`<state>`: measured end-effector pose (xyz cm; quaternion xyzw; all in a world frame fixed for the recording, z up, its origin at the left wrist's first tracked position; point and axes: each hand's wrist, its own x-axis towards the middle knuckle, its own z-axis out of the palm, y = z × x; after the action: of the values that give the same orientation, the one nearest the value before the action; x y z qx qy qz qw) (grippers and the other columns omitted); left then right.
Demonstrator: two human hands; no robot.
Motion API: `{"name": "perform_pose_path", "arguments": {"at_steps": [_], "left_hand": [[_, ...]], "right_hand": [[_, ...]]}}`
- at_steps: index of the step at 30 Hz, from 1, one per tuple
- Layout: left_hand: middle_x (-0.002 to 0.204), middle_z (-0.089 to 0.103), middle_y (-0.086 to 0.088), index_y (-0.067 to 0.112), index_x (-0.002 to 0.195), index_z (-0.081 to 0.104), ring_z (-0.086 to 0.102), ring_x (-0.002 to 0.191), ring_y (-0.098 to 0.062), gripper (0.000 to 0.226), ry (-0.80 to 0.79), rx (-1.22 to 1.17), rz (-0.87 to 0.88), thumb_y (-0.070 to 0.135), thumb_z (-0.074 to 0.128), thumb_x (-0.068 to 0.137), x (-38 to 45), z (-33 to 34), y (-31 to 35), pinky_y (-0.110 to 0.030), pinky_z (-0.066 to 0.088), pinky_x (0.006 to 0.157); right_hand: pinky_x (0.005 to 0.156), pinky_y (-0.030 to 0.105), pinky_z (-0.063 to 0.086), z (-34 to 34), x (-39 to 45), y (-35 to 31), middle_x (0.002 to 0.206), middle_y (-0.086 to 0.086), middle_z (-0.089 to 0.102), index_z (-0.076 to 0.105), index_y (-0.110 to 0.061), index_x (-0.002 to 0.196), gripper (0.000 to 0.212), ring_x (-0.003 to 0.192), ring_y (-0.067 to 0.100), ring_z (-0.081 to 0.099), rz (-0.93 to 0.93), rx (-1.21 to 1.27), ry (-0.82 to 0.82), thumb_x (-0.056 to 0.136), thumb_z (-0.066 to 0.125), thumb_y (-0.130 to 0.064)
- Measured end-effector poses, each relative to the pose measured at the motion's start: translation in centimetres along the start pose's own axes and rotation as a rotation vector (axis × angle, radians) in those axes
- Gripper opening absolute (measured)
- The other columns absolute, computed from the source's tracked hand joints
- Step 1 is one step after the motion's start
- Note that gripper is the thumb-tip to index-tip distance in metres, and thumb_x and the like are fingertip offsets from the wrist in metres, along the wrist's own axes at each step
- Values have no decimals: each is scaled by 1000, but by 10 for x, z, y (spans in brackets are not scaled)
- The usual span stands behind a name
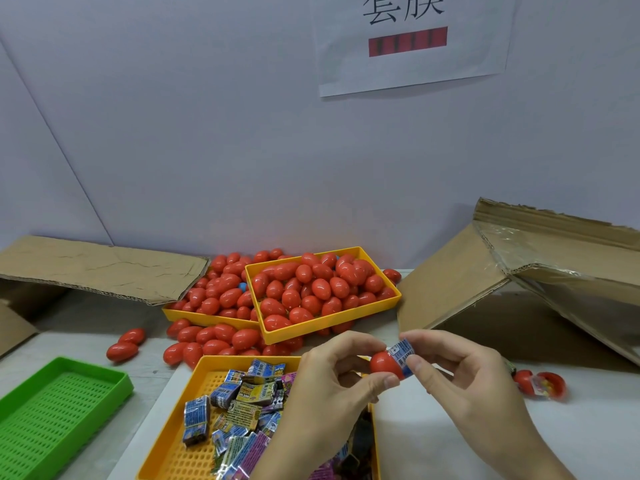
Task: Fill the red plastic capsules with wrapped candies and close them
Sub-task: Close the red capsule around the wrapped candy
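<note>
A person's left hand [332,379] pinches a red capsule half [385,364] between thumb and fingers, above the right edge of the nearest tray; the right hand [460,375] pinches a blue wrapped candy [403,353] whose end sits at the capsule's open mouth, so the two hands meet just above the table [433,427]; beneath the left hand lies a yellow perforated tray [180,455] holding a loose heap of wrapped candies [239,403] in blue, yellow and purple, with bare mesh along its left side; to the right of that tray the white table surface is bare up to an opened capsule [542,384] lying with something inside it, near the right edge of view; at the left a green perforated tray [55,410] sits close to the table's front edge, apart from the yellow one; farther back, two more yellow trays [332,323] are heaped with closed red capsules [311,289], the right one overlapping the left, and more capsules have spilled onto the table in front of them and to their left; two lie apart near the green tray's far corner; a flattened cardboard flap [100,268] leans at the back left, and an open cardboard box [540,271] tilts at the right, its lower edge close behind the right hand; a paper sign [412,43] hangs on the pale wall behind.
</note>
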<state>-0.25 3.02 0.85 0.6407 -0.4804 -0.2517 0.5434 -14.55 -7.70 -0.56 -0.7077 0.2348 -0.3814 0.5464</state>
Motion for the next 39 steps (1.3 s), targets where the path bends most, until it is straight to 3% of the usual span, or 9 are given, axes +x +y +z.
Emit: {"name": "perform_pose_path", "arguments": {"at_steps": [11,20,29,32,39], "left_hand": [[98,71,11,28,103,68,70,90,-12,37,-10,11,38,40,79,69,-1,0,-2,-31,60,73],[90,73,-5,28,91,71,69,73,-10,26,36,-162,50,32,82,68,0,6,1,-19,50,60],[88,75,4,29,92,75,71,80,-10,24,101,-203,93,33,80,68,-1,11,1,-19,53,64],[91,76,5,25,99,74,72,86,-11,29,85,-181,100,28,78,71,-1,10,0,-19,55,70],[89,73,14,33,93,75,67,85,-5,23,139,-113,110,23,78,73,-1,11,-2,-23,55,67]], "right_hand": [[71,17,56,-3,-1,-4,94,-15,73,68,-38,104,38,94,6,67,-22,-73,-30,66,70,-36],[68,20,55,-5,-1,-4,97,-5,74,70,-33,108,40,95,13,69,14,24,-65,68,73,-33],[59,25,56,-3,0,-6,90,3,75,72,-23,105,38,77,21,70,52,152,-22,67,72,-26],[60,24,56,-5,1,-4,93,0,74,73,-25,104,38,85,19,71,91,191,-5,67,73,-27],[62,25,58,-4,0,-2,94,5,75,73,-23,106,40,89,23,72,120,243,-54,66,74,-24]]}}
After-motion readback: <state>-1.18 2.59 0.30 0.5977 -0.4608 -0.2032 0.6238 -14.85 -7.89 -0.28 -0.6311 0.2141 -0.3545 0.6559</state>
